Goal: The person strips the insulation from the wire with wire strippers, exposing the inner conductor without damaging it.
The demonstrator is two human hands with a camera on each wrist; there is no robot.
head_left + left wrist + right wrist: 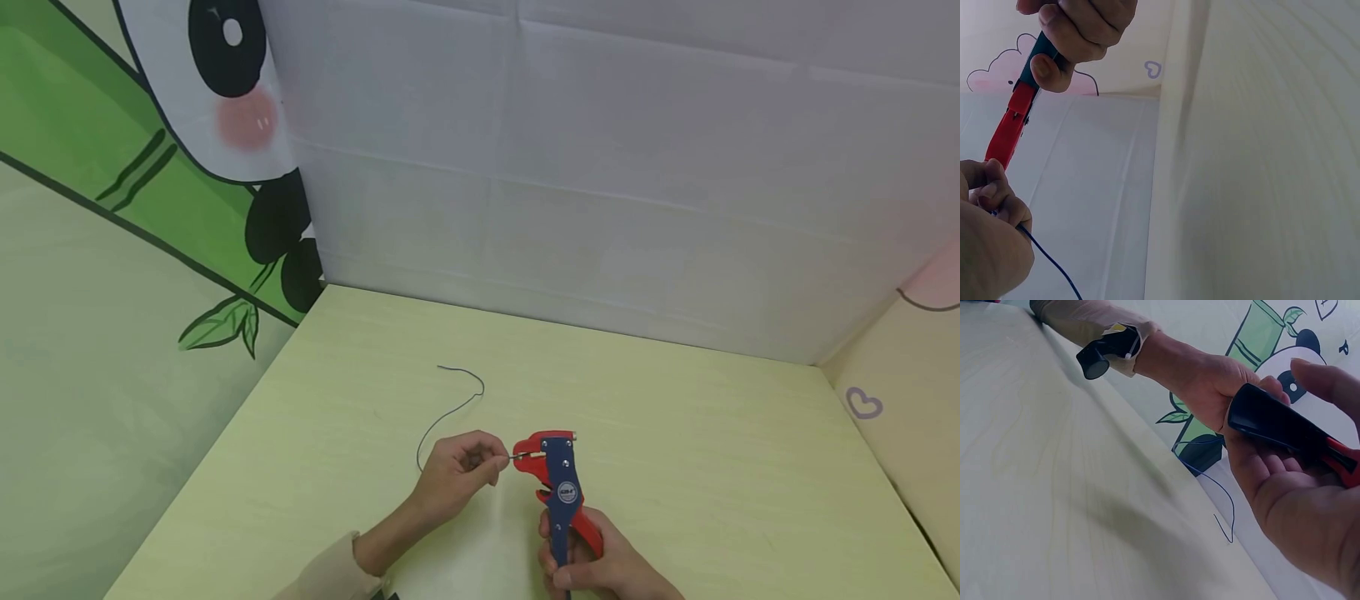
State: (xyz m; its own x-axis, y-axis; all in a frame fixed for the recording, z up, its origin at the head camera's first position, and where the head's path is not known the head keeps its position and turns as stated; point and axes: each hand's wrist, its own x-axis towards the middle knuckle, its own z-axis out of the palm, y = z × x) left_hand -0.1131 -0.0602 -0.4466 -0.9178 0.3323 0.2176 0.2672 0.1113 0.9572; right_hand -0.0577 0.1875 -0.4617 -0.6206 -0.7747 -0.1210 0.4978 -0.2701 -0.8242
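Note:
In the head view my left hand (462,471) pinches a thin blue wire (447,414) close to one end. That end runs into the red jaws of a red and blue wire stripper (558,467). My right hand (592,554) grips the tool by its handles, its head pointing away from me. From the left wrist, the wire (1054,262) trails out below the left hand (997,212), whose fingertips are right at the red tool head (1007,134). In the right wrist view the dark handle (1275,422) lies across the fingers of my right hand (1297,506).
A pale wooden table (712,450) lies under both hands. The loose part of the wire curves over it, beyond the left hand. A whitish cloth wall (570,183) stands at the back, and a printed panel with green bamboo (97,142) is on the left.

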